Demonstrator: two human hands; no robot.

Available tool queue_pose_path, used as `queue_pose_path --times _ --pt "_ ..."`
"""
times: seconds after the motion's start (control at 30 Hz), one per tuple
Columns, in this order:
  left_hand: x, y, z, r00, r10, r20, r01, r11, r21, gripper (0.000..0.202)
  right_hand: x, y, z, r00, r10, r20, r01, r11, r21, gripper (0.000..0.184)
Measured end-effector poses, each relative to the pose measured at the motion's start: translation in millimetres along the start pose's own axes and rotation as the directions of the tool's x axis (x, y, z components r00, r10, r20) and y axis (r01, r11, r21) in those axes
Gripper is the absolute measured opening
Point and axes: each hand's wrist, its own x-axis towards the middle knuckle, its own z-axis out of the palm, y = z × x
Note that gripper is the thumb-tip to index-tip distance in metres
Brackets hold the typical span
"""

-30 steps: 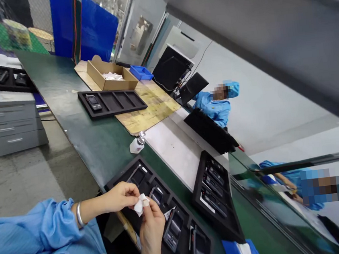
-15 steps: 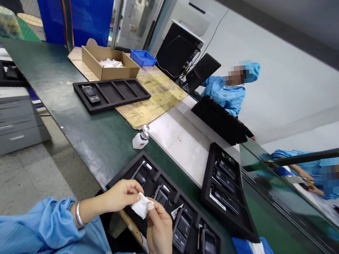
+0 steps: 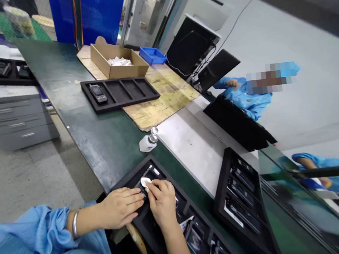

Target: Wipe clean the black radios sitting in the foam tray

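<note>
My right hand (image 3: 163, 202) pinches a folded white cloth (image 3: 145, 181) against a dark handheld device (image 3: 140, 187) at the upper end of the black foam tray (image 3: 198, 209). My left hand (image 3: 119, 208) lies flat with its fingers stretched out beside that device; whether its fingertips press on it is hard to see. Farther down the same tray rest more handheld devices with screens, one of them a black handheld (image 3: 196, 239) in the slot below my right wrist. Both hands partly cover the tray's upper slots.
A white pump bottle (image 3: 148, 143) stands beyond the tray. Farther off are a foam tray (image 3: 121, 103) holding one handheld, a cardboard box (image 3: 121, 70) of white cloths and a blue bin (image 3: 152, 56). Another loaded tray (image 3: 240, 200) sits right. Two people in blue work across the table.
My left hand has let go of the cloth and flattened beside the upper device. My right hand has carried the cloth up onto that device. The view has shifted slightly.
</note>
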Motion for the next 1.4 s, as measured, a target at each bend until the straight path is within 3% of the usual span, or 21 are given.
queue_pose_path --times 0.1,0.23,0.33,0.47,0.57,0.73,0.9,1.13,1.4 --pt "2.2 0.6 -0.6 1.000 0.016 -0.020 -0.016 1.000 0.001 0.043 7.4 -2.3 0.3 0.999 -0.037 0.036 0.036 0.999 0.021 0.023" --pt "6.4 1.6 -2.5 0.999 0.016 -0.034 -0.016 1.000 0.011 0.040 24.0 12.1 -2.8 0.999 -0.011 0.046 0.017 0.990 -0.138 0.023" --pt "8.9 1.5 -2.9 0.999 0.011 -0.045 -0.010 1.000 0.029 0.037 15.3 20.6 -9.0 0.999 -0.008 0.053 0.019 0.978 -0.207 0.024" --pt "9.1 0.6 -2.1 0.997 0.038 -0.064 -0.036 0.999 0.036 0.036 -3.8 11.1 -13.4 0.995 -0.025 0.102 0.036 0.992 -0.118 0.030" --pt "8.4 0.5 -2.4 0.998 0.040 -0.048 -0.038 0.999 0.035 0.037 5.4 8.4 -12.0 0.986 -0.033 0.162 0.049 0.994 -0.095 0.031" --pt "9.7 0.7 -2.2 0.998 0.034 -0.053 -0.032 0.999 0.044 0.036 7.7 20.8 -15.0 0.994 0.002 0.107 0.013 0.990 -0.138 0.032" --pt "10.7 1.1 -0.6 0.993 0.052 -0.104 -0.046 0.997 0.062 0.036 2.6 19.4 -12.8 0.991 -0.026 0.131 0.044 0.989 -0.140 0.032" --pt "13.1 2.0 -4.7 0.998 0.045 -0.052 -0.041 0.997 0.069 0.037 11.0 18.7 -10.2 0.989 -0.054 0.141 0.068 0.993 -0.100 0.034" --pt "12.0 3.1 -5.8 0.999 0.026 -0.034 -0.024 0.997 0.068 0.037 11.0 21.0 -8.1 0.996 -0.009 0.090 0.030 0.972 -0.233 0.031"
